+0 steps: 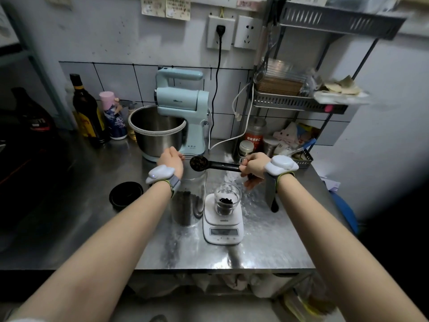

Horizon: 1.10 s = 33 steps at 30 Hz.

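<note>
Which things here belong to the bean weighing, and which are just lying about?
In use: scoop of beans, held by the right hand; jar, held at its rim by the left hand; glass standing on the scale; black lid beside the jar.
Lying about: mixer; bottle; rack; sockets.

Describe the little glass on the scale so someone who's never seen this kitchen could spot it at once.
On the steel counter, in front of the pale blue stand mixer, sits a white scale. The small clear glass stands on it, with a few dark beans inside. Unlike the tall bean jar beside it, it is short and alone on the scale.
</note>
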Each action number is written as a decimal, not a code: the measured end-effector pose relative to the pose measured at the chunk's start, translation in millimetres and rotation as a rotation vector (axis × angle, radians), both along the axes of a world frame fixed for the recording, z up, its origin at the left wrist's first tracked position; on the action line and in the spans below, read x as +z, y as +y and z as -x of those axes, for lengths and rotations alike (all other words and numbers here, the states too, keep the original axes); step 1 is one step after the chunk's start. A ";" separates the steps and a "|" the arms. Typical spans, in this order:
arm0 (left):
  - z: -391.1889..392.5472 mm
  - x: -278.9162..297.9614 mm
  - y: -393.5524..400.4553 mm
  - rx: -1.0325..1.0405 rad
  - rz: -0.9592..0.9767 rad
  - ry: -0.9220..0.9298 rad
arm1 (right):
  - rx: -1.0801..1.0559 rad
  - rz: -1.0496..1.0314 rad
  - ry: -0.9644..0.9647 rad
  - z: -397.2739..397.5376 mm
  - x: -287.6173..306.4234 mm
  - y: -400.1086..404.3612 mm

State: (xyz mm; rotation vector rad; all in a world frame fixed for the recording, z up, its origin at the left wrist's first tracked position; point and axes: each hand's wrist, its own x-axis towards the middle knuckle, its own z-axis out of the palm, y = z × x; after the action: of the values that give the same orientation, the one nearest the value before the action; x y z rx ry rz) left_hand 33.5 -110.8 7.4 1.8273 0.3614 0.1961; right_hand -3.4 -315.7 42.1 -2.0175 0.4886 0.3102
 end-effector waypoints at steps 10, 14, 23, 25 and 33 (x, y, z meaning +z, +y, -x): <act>16.4 4.8 -4.9 0.041 -0.134 -0.068 | -0.067 0.061 0.029 17.9 -3.1 -38.7; 18.8 6.9 -4.3 0.022 -0.217 -0.057 | -0.113 0.082 0.060 30.5 -11.5 -53.7; 18.4 6.7 -4.2 0.039 -0.221 -0.070 | -0.133 0.124 0.166 51.4 -40.2 -68.5; 19.6 7.5 -4.2 0.038 -0.207 -0.066 | -0.130 0.125 0.162 51.4 -45.5 -65.5; 21.7 7.7 -5.3 0.057 -0.129 -0.069 | -0.117 0.050 0.151 50.9 -57.0 -59.8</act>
State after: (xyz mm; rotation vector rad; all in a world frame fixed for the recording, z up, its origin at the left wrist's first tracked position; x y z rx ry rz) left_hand 11.8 -116.2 15.0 1.9331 0.3600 0.3276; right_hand -54.3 -375.5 -14.9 -2.0135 0.7121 0.3830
